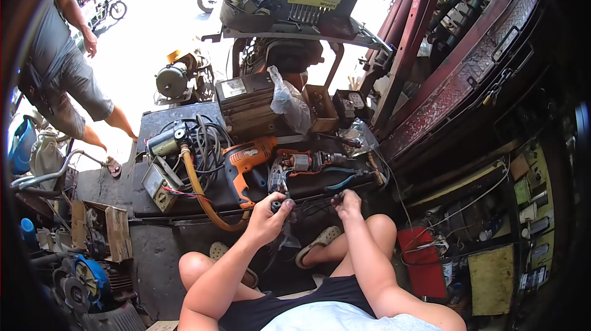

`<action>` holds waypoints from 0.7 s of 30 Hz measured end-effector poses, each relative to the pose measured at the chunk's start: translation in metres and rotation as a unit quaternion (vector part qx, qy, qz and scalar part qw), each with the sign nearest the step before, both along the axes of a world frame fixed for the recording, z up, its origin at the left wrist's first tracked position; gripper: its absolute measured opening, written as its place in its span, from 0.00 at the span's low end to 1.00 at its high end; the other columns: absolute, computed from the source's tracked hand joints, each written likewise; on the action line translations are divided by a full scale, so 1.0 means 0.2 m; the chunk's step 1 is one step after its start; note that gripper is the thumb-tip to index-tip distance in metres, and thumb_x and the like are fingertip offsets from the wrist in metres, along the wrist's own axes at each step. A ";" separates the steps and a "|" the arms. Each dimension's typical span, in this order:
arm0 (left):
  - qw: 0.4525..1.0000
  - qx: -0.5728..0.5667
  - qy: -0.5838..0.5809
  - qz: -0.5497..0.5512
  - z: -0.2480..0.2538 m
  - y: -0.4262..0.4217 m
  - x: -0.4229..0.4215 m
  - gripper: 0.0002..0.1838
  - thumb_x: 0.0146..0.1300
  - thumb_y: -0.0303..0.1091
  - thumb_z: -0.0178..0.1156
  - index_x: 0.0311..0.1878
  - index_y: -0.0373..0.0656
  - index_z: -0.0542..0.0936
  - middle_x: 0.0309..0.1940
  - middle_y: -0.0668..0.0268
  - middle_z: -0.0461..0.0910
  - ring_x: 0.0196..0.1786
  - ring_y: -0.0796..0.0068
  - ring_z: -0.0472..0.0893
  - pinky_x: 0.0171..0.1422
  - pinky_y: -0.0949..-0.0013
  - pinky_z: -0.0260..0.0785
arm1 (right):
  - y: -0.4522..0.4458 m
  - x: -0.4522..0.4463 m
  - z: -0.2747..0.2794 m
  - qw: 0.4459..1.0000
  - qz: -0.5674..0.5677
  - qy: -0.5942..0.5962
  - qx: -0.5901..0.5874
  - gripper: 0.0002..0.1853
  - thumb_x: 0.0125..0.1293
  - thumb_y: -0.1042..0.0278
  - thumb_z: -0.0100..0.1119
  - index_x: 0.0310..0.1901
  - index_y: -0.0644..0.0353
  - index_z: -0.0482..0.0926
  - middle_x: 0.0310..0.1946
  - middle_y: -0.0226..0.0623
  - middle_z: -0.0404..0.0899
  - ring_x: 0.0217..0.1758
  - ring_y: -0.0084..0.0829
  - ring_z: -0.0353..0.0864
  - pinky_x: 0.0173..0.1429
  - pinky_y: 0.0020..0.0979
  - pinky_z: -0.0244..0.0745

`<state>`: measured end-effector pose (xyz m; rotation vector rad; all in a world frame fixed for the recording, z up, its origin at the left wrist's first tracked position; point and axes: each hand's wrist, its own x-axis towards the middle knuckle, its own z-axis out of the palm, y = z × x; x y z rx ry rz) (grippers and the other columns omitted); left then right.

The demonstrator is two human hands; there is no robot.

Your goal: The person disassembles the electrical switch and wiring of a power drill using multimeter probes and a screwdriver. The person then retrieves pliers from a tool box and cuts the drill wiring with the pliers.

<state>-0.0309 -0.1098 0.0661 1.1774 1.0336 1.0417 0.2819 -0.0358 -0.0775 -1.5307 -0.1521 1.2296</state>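
An opened power drill (301,162) lies on the dark bench with its motor and chuck exposed. Just below its handle, my left hand (268,219) is closed around a short black cylindrical piece (276,207), and dark cord hangs beneath. My right hand (348,204) is pinched, with something small and dark at the fingertips that I cannot make out. Pliers with blue handles (340,179) rest just beyond that hand. An orange drill shell (246,162) sits to the left of the opened drill.
Coiled cable (206,146), a metal box with wires (161,184) and a yellow-brown hose (196,174) occupy the bench's left. Behind stand a wooden box (249,106) and a plastic bag (289,100). A red metal frame (462,72) rises at right. Another person's leg (92,94) shows at left.
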 end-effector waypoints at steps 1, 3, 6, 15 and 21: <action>1.000 0.008 -0.017 0.002 0.01 0.01 0.01 0.13 0.80 0.40 0.63 0.47 0.38 0.80 0.27 0.76 0.78 0.30 0.89 0.73 0.34 0.77 0.66 | -0.02 -0.01 0.00 1.000 0.008 0.010 0.006 0.10 0.68 0.62 0.66 0.43 0.57 0.78 0.34 0.37 0.78 0.35 0.35 0.81 0.36 0.42 0.83; 0.999 0.016 -0.049 0.007 0.03 0.00 0.02 0.12 0.80 0.40 0.63 0.46 0.40 0.80 0.26 0.80 0.74 0.28 0.92 0.69 0.31 0.79 0.59 | -0.04 -0.07 0.05 0.998 -0.002 0.045 -0.036 0.12 0.68 0.60 0.68 0.44 0.57 0.78 0.35 0.38 0.79 0.36 0.38 0.82 0.41 0.45 0.84; 0.999 0.045 -0.023 0.009 -0.01 0.01 0.02 0.12 0.80 0.40 0.63 0.44 0.40 0.80 0.27 0.80 0.76 0.29 0.92 0.70 0.31 0.79 0.61 | -0.01 -0.20 0.21 0.992 -0.018 0.103 -0.066 0.15 0.67 0.56 0.70 0.45 0.57 0.78 0.33 0.37 0.81 0.34 0.38 0.84 0.42 0.47 0.85; 0.972 0.016 -0.154 0.177 0.11 0.13 -0.32 0.13 0.81 0.38 0.59 0.40 0.40 0.79 0.21 0.70 0.76 0.20 0.83 0.74 0.25 0.77 0.67 | -0.09 -0.08 0.11 0.981 0.033 0.186 0.041 0.06 0.61 0.65 0.55 0.28 0.52 0.71 0.20 0.29 0.71 0.24 0.32 0.77 0.33 0.39 0.78; 0.978 -0.017 -0.161 0.134 0.13 0.13 -0.29 0.12 0.74 0.34 0.70 0.37 0.41 0.77 0.19 0.77 0.72 0.18 0.89 0.69 0.23 0.78 0.58 | -0.57 -0.26 0.40 0.990 0.099 0.002 0.105 0.08 0.63 0.67 0.56 0.41 0.59 0.79 0.34 0.33 0.80 0.37 0.32 0.81 0.47 0.40 0.80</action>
